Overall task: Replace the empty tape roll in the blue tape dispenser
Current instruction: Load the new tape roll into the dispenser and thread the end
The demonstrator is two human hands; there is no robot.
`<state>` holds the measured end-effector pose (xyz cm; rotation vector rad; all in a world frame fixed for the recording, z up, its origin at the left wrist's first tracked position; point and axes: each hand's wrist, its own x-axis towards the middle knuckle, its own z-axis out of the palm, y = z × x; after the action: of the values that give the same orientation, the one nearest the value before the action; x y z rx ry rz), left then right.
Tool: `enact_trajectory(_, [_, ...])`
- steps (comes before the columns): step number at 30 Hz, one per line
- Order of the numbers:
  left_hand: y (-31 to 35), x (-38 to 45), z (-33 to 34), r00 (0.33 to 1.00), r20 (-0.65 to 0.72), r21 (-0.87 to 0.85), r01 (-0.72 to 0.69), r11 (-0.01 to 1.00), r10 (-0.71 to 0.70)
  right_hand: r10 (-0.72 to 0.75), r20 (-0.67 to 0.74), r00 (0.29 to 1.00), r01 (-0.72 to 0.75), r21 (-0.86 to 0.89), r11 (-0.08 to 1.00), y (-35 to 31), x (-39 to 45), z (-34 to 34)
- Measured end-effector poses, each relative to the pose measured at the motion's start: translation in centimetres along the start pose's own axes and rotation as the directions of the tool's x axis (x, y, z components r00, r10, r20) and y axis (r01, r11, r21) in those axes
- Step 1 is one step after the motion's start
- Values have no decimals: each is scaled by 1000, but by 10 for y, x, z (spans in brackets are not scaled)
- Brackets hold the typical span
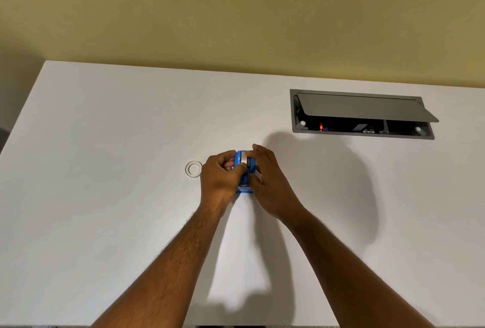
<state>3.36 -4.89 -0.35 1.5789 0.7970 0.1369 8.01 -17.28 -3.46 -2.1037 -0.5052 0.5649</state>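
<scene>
The blue tape dispenser [245, 188] stands on the white table [105, 144], mostly hidden between my two hands. My left hand [219, 179] grips its left side, thumb across the top. My right hand [267, 183] closes on its right side, fingertips pinching a pale strip or roll edge [244, 157] at the dispenser's top. A small whitish tape ring [193, 169] lies flat on the table just left of my left hand, apart from it. Whether a roll sits inside the dispenser is hidden.
A grey cable hatch [362, 115] with its lid propped open is sunk into the table at the back right. The table's far edge meets a yellow wall [236, 12]. Its left edge runs diagonally at the left.
</scene>
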Motion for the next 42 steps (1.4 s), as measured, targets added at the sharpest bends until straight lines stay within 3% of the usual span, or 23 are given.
enact_trajectory(8, [-4, 2, 4, 1000, -18, 16, -12, 1000, 13, 50, -68, 996, -39, 166, 985, 1, -7, 3])
enact_trajectory(16, [-7, 3, 3, 1000, -3, 10, 6, 1000, -6, -45, -119, 992, 35, -86, 996, -3, 13, -1])
enact_trajectory(23, [-12, 6, 4, 1000, -24, -6, 3, 1000, -3, -65, -123, 990, 62, -21, 998, 0, -1, 1])
enact_trajectory(42, [-34, 16, -6, 996, 81, -32, 30, 999, -28, -159, -174, 972, 125, -190, 974, -4, 12, -13])
